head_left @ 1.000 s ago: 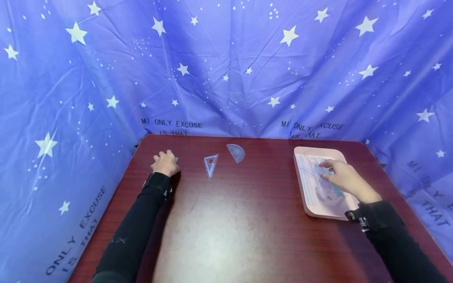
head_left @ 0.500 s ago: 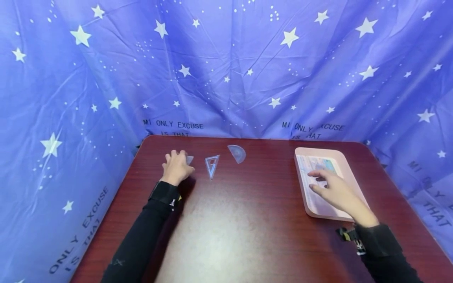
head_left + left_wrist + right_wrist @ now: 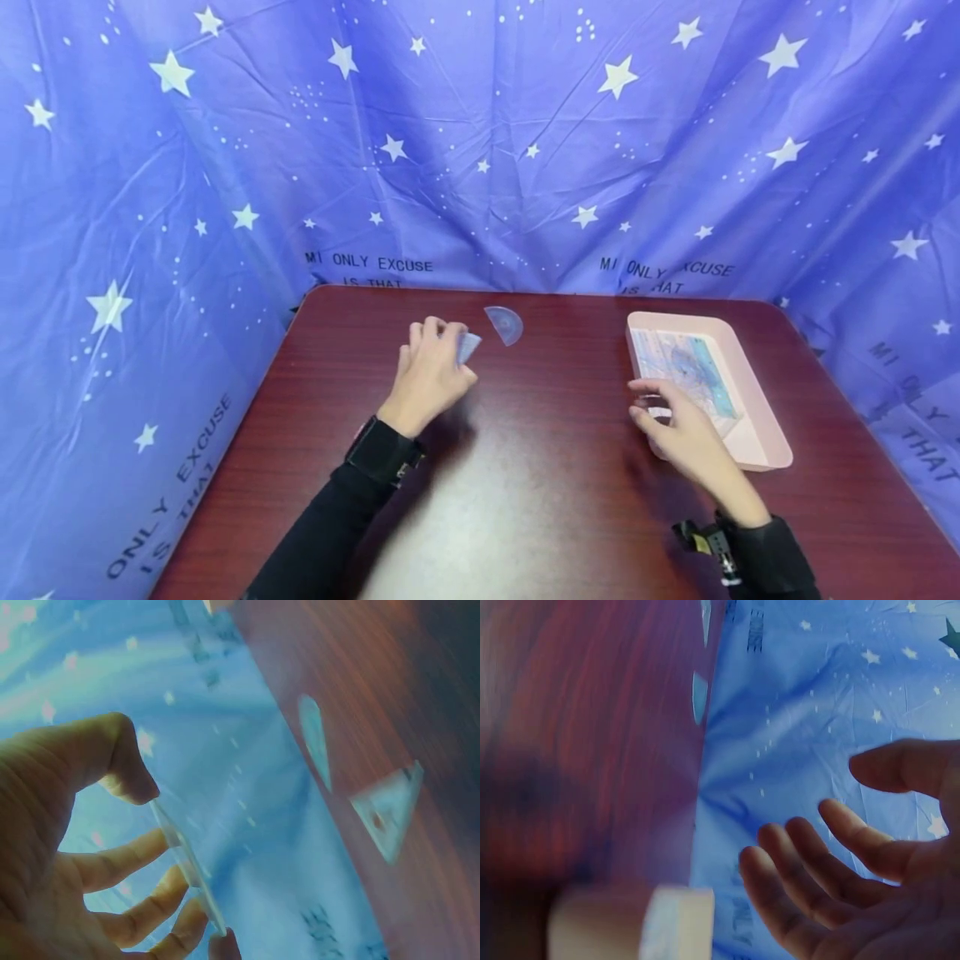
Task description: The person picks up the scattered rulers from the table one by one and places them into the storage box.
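Between the thumb and fingertips of my left hand [image 3: 429, 375] is a thin clear plastic set square [image 3: 187, 859], seen nearly edge-on in the left wrist view. Its pale corner sticks out beyond the hand in the head view. Another clear set square [image 3: 390, 814], triangular with a cut-out, lies on the table; the left hand hides it in the head view. Just beyond is a clear half-round protractor [image 3: 505, 325]. My right hand [image 3: 686, 433] hovers at the near left corner of a pink tray [image 3: 753, 392], fingers loosely bent and holding nothing.
Inside the tray is a flat blue-and-white printed packet [image 3: 682, 362] with a clear covering. The dark red-brown wooden table [image 3: 540, 500] ends at a purple-blue star-patterned curtain [image 3: 480, 125] at the back and sides.
My left hand has lifted and moved right with the set square, from the table's left side to over the other set square. My right hand has drawn back from over the tray toward its near left corner.
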Tool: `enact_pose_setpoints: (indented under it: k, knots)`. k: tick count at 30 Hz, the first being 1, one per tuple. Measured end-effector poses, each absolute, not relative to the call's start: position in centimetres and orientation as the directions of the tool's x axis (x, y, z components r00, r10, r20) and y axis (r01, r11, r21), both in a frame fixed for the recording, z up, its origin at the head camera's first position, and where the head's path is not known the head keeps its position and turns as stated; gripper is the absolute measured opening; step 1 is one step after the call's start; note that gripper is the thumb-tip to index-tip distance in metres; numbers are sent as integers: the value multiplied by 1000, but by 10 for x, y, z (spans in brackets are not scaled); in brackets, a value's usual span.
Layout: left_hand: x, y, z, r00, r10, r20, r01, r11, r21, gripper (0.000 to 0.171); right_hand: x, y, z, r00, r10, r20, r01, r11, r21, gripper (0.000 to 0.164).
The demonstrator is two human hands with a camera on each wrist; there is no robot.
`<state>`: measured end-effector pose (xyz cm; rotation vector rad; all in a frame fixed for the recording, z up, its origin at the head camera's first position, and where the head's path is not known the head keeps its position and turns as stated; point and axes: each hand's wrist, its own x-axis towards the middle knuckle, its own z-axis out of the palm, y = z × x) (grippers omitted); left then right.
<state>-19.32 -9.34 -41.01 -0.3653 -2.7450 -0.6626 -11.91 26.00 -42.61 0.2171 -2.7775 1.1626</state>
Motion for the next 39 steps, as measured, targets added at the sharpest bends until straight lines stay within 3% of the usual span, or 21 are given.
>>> enact_pose_setpoints:
  k: [5,12,20,25,29,39]
  knots:
    - [-174,-66,-408,-842,253,477,427,852,304,55,-113,235,-433,-993,-49,108,-116,584,-803,40]
    - [-152,-29,-408,-770,337,542,514,830,215,58,-106,203,-441,-996,-49,73,-83,226,-971,40]
    - [-132,1,-415,-758,392,522,557,805,205,58,-99,176,-440,-998,-10,-68,69,-82,-994,43]
    - [-124,10,-421,-728,404,554,580,794,183,54,-98,170,-439,-992,38,-118,106,-244,-964,27]
    - [-121,14,-424,-710,391,585,579,797,171,53,-99,169,-437,-991,58,-117,95,-300,-949,24]
    - [-118,18,-422,-704,355,615,583,784,214,52,-105,168,-432,-991,71,-115,90,-284,-954,28]
